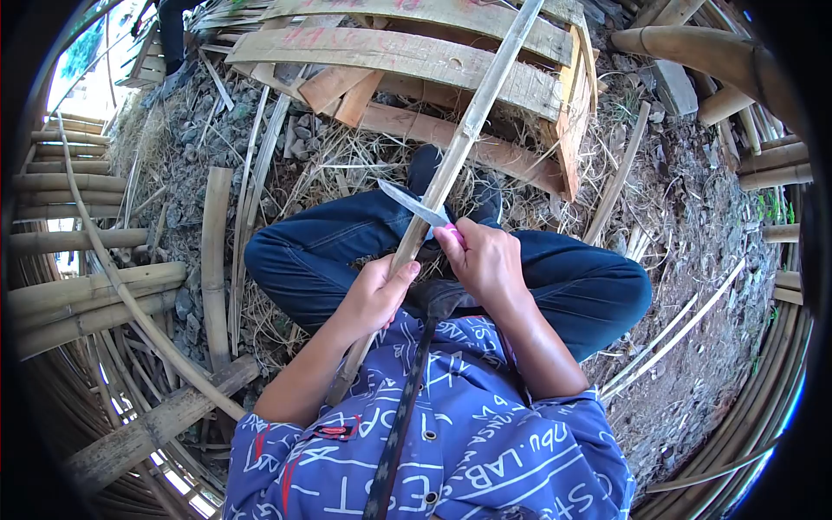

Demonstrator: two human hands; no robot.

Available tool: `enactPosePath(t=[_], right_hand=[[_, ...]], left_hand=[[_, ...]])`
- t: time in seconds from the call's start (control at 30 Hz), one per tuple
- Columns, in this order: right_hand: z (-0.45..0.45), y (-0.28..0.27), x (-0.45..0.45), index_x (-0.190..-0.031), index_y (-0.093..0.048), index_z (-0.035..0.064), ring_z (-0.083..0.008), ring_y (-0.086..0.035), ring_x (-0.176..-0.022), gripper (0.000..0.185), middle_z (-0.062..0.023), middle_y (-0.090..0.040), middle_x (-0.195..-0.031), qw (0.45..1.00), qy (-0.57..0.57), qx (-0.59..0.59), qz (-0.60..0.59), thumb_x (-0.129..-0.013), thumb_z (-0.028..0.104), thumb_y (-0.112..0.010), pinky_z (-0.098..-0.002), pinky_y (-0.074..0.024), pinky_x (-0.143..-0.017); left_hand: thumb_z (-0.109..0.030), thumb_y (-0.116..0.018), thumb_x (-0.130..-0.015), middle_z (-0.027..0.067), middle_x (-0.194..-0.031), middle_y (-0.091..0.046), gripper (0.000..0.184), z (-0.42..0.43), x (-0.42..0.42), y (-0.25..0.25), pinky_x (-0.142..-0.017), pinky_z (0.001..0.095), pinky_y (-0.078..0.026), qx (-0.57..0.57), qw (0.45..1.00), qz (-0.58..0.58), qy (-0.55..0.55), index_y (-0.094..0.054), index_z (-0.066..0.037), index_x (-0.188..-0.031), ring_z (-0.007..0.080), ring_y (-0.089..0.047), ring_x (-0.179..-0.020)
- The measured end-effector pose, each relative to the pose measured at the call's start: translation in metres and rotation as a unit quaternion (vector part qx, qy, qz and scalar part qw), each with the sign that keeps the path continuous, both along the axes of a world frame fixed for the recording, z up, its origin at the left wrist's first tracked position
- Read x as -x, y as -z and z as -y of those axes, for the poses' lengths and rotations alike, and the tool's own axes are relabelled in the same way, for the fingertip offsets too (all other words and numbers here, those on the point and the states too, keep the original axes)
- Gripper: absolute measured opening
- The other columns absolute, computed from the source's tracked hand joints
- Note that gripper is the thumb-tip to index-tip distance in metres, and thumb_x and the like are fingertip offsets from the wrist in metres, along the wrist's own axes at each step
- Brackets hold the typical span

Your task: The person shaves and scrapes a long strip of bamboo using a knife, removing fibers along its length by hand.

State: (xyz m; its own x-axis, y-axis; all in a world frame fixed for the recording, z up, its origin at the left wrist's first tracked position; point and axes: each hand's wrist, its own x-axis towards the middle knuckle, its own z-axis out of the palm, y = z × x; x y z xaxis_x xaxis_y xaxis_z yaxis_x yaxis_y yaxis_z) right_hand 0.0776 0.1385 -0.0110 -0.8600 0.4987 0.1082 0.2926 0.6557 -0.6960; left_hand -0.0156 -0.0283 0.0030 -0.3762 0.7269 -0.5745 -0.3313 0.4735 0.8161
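A long bamboo strip (468,130) runs slantwise from beside my waist, up between my legs, and over a wooden crate. My left hand (378,295) is wrapped round its lower part, with the thumb along the top. In my right hand (487,258) is a knife (414,204), gripped by its pink handle. The blade lies across the bamboo strip just above my left hand, its tip pointing to the upper left. Whether the edge bites into the bamboo cannot be seen.
The slatted wooden crate (399,59) stands ahead of my feet. Bamboo poles (95,295) are stacked at the left, and thicker bamboo (693,43) lies at the upper right. Shavings and thin strips (685,325) litter the stony ground. Another person's leg (172,35) shows at the upper left.
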Motion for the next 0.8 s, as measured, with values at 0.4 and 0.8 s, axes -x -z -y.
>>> enactPosePath(t=[0.4, 0.8], right_hand=[[-0.028, 0.01, 0.011, -0.068, -0.056, 0.0073, -0.0283, -0.059, -0.051, 0.038, -0.0092, -0.059, -0.058, 0.992, 0.003, -0.122, 0.001, -0.084, 0.041, -0.061, -0.0386, -0.0446, -0.045], [-0.051, 0.022, 0.029, -0.069, -0.057, 0.0072, -0.0302, -0.06, -0.053, 0.038, -0.0106, -0.061, -0.061, 0.987, 0.067, -0.141, -0.03, -0.085, 0.042, -0.06, -0.0403, -0.045, -0.047]], left_hand=[[-0.032, -0.047, -0.097, -0.0041, -0.047, -0.04, 0.032, -0.002, -0.008, -0.007, -0.034, 0.0204, -0.03, -0.005, 0.99, -0.138, 0.0, -0.046, -0.006, -0.078, 0.0034, -0.038, -0.036], [-0.031, -0.046, -0.098, -0.0047, -0.048, -0.04, 0.032, 0.0, -0.007, -0.003, -0.034, 0.0207, -0.028, -0.004, 0.992, -0.124, 0.002, -0.045, -0.007, -0.076, 0.0027, -0.037, -0.036]])
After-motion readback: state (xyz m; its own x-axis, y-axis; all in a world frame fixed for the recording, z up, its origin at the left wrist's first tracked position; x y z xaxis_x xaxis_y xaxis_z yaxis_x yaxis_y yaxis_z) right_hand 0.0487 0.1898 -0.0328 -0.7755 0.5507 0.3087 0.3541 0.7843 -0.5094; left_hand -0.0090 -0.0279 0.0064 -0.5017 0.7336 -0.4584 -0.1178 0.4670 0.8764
